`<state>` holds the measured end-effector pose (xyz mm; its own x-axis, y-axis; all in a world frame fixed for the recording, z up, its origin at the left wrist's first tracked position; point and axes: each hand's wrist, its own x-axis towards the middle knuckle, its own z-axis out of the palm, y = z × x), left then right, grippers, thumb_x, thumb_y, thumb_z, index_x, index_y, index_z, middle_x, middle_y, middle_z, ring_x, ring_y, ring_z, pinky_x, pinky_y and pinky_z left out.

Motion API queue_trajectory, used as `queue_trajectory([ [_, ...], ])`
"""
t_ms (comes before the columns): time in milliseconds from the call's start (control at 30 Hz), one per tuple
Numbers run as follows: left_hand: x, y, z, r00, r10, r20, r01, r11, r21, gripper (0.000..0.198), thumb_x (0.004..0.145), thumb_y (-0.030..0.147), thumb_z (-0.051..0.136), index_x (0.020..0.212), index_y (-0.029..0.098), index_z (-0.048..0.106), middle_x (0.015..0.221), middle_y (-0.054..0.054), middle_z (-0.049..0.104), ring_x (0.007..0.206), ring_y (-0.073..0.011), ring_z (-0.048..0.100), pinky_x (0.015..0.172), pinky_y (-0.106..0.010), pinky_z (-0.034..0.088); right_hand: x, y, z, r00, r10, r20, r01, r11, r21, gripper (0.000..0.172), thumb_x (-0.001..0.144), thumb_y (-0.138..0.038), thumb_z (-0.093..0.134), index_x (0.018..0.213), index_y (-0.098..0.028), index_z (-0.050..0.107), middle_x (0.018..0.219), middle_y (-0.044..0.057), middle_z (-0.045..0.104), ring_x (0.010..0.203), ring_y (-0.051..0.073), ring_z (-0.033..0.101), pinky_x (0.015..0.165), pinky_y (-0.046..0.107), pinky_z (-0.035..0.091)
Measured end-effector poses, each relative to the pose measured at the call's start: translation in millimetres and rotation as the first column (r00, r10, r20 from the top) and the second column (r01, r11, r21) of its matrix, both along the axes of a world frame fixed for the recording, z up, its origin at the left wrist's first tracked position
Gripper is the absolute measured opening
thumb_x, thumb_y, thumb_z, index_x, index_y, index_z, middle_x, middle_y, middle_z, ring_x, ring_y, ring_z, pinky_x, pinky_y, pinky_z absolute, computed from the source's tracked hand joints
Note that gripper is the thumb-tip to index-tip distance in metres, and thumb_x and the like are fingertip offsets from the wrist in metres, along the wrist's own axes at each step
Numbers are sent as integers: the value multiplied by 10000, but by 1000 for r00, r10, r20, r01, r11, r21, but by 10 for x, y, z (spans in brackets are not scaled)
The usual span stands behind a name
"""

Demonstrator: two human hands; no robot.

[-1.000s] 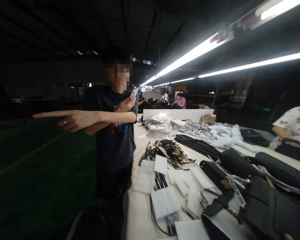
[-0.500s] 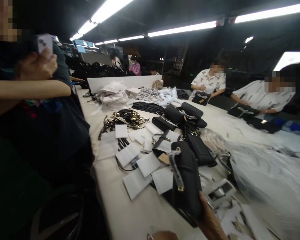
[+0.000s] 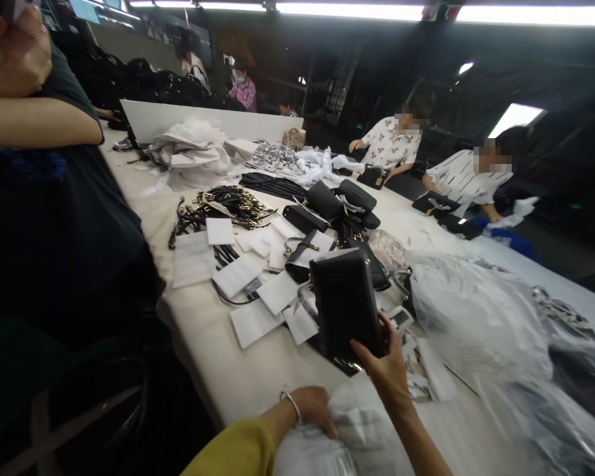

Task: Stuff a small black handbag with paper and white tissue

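Black bag upright in R hand

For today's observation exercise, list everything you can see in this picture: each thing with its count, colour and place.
black bag: one, black, upright in the right hand
other bags: several, black, mid-table
white sheets: many, white, spread left of the bags
straps: a pile, black and gold, far left of table
clear plastic bags: a heap, clear, right side
table: one, white
standing person: one, dark shirt, left edge
seated workers: two, pale shirts, far side
left hand: bracelet, yellow sleeve, on a white plastic bag
right hand: grips the black bag
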<state>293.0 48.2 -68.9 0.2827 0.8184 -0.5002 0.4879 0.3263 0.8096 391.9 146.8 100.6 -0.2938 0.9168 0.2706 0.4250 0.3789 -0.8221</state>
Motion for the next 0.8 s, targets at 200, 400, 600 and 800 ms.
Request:
queue_trajectory([
  [200, 196, -107, 270, 935, 47, -351, 14, 986, 169, 733, 611, 621, 799, 1172, 162, 688, 1076, -157, 740, 967, -352, 692, 851, -456, 545, 242, -248, -432, 882, 41, 470, -349, 726, 593, 665, 881, -299, 632, 1489, -330, 367, 1445, 122, 503, 1375, 354, 425, 1135, 636, 337],
  [400, 447, -285, 296, 835, 248, -491, -26, 910, 414, 479, 996, 252, 349, 1448, 131, 453, 1406, -190, 553, 1311, -311, 496, 1106, -513, 385, 637, -729, -1395, 845, 222, 486, -427, 827, 366, 584, 956, -204, 416, 1503, -394, 345, 1394, 77, 575, 1255, 296, 571, 982, 542, 542],
  [600, 233, -559, 601, 788, 223, -574, 59, 901, 430, 272, 946, 239, 511, 1146, 135, 664, 1111, -143, 689, 1037, -286, 630, 866, -420, 510, 662, -722, -1477, 845, 245, 476, -438, 828, 350, 603, 942, -244, 467, 1510, -404, 344, 1396, 64, 585, 1245, 323, 582, 983, 568, 545],
  [800, -755, -682, 980, 497, 686, -531, -5, 614, 789, 328, 936, 187, 562, 1260, 222, 586, 1284, -84, 621, 1201, -259, 542, 1011, -439, 421, 666, -728, -1614, 869, 271, 415, -420, 847, 325, 642, 909, -268, 561, 1500, -420, 359, 1348, 51, 625, 1195, 338, 612, 964, 594, 547],
])
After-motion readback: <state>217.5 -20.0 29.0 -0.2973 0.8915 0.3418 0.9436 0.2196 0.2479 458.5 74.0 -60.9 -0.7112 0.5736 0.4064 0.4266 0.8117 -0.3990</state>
